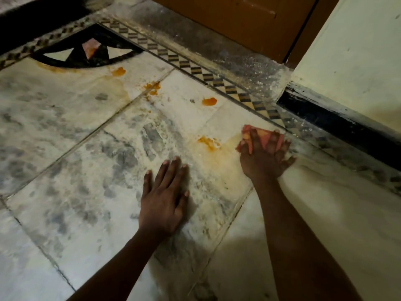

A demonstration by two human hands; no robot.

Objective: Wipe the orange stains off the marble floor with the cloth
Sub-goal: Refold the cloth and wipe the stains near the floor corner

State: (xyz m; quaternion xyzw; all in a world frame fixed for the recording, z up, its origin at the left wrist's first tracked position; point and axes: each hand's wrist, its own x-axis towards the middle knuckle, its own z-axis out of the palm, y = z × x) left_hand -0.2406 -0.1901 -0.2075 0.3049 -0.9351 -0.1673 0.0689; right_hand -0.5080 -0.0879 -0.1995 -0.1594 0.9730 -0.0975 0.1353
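**Hands and cloth on a stained marble floor**

Two bare forearms reach forward from the bottom edge. Left hand [166,196] lies flat on the marble floor [76,170], fingers [171,170] straight and spread, holding nothing. Right hand [265,156] presses down on a crumpled pink cloth [263,135], fingers curled over it, close to the checkered border strip [195,68]. Just left of the cloth sits a smeared orange stain [209,142] with a pale orange haze around it. Further away lie three more orange stains: [209,101], [153,88] and [118,71]. Grey smudges mottle the white marble.
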